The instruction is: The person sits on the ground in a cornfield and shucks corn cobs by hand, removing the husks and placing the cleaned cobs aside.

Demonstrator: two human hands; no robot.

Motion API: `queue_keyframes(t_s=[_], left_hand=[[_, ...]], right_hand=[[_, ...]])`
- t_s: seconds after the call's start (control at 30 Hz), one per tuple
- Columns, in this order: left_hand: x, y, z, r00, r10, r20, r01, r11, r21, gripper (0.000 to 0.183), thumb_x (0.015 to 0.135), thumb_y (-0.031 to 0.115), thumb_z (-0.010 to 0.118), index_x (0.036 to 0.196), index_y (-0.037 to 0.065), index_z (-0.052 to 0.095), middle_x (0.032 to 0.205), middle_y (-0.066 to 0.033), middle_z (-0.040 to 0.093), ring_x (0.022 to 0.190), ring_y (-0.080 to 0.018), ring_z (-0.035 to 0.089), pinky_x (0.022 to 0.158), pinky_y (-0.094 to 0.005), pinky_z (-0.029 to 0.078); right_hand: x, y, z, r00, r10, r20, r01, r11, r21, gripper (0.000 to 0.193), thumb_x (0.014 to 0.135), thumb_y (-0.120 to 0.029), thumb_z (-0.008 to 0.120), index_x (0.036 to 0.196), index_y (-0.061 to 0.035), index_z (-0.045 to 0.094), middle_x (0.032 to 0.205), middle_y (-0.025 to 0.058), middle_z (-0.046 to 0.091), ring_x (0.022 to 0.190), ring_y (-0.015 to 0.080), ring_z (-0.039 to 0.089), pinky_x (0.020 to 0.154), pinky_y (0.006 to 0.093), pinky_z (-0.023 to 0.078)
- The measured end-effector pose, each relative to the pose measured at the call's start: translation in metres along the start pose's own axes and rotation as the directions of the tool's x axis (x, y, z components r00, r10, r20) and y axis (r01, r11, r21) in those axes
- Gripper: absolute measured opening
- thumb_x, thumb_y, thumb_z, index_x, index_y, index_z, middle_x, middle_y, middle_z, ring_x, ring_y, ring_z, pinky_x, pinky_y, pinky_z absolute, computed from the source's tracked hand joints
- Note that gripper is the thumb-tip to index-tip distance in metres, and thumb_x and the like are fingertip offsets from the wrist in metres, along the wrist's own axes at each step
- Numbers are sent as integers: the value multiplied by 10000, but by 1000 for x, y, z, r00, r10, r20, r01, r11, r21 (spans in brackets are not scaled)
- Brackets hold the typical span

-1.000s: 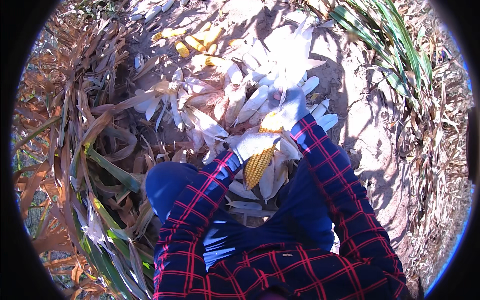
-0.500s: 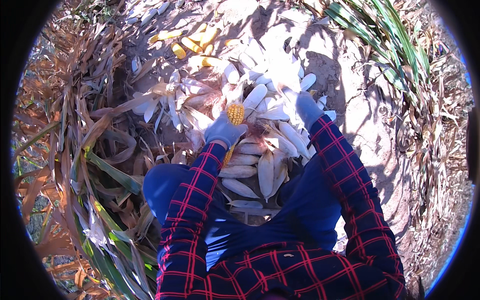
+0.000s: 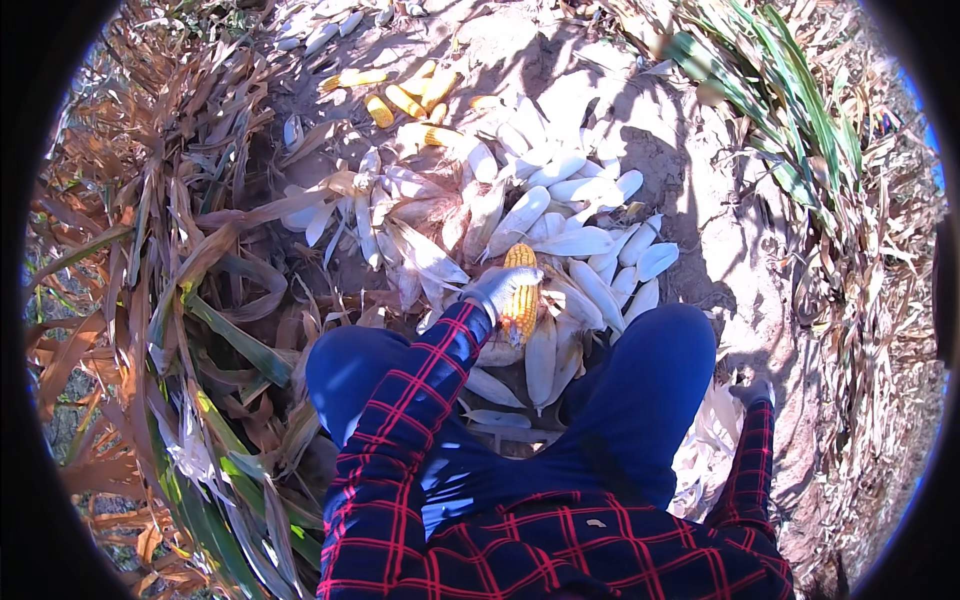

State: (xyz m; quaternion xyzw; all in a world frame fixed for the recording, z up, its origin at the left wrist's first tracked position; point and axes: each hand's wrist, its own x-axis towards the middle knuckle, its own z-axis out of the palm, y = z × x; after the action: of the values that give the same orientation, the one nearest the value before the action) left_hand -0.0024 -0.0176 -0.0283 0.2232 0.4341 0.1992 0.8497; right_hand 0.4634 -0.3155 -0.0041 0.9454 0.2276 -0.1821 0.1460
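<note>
Holding the bare cob [image 3: 520,268] over the husk pile [image 3: 541,365], toward its near edge, the left hand [image 3: 488,291] curled its fingers round it; husking looked complete, release presumably required loosening, and the right hand's [image 3: 751,390] finger spread was indiscernible.

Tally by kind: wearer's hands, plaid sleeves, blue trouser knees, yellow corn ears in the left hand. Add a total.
Hands: 2 (left hand, right hand)
Plaid sleeves: 2 (left sleeve, right sleeve)
Trouser knees: 2 (left knee, right knee)
Held corn ear: 1
Total: 7
</note>
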Motion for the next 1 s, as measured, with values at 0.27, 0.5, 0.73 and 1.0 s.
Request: queue_keyframes(t_s=[0.27, 0.5, 0.73, 1.0], left_hand=[[-3, 89, 1, 905, 416, -85, -424, 873, -241, 386, 837, 308, 615, 1093, 24, 568, 921, -97, 628, 750, -236, 618, 620, -346, 513], [-26, 141, -20, 740, 558, -374, -523, 828, 201, 350, 838, 296, 647, 1091, 75, 546, 781, -39, 597, 596, -169, 622, 497, -259, 471], [-28, 90, 52, 700, 621, 352, -577, 202, 791, 406, 734, 297, 764, 1084, 117, 663, 772, -16, 565, 706, -108, 531, 641, -244, 451], [-17, 65, 57, 610, 654, 448, -718, 217, 661, 146, 755, 49, 681, 900, 35, 685, 795, -50, 611, 742, -120, 589, 671, -257, 467]], right_hand=[[-51, -245, -117, 510, -759, -406, 855, 392, 340, 208, 823, -188, 630, 942, -18, 627, 809, 50, 637, 734, 128, 598, 685, 278, 488], [-89, -359, -58, 149, -938, -313, 986, 164, -22, 256, 824, -294, 552, 943, -77, 617, 805, 160, 631, 820, 316, 629, 707, 422, 502], [-113, -383, -50, 105, -948, -299, 986, 61, 153, 272, 816, -341, 630, 976, -124, 668, 811, 73, 651, 747, 235, 626, 655, 351, 493], [-125, -394, -41, 58, -981, -183, 997, 48, 61, 360, 830, -347, 484, 1070, -130, 640, 1075, 178, 619, 1000, 336, 580, 863, 415, 454]])
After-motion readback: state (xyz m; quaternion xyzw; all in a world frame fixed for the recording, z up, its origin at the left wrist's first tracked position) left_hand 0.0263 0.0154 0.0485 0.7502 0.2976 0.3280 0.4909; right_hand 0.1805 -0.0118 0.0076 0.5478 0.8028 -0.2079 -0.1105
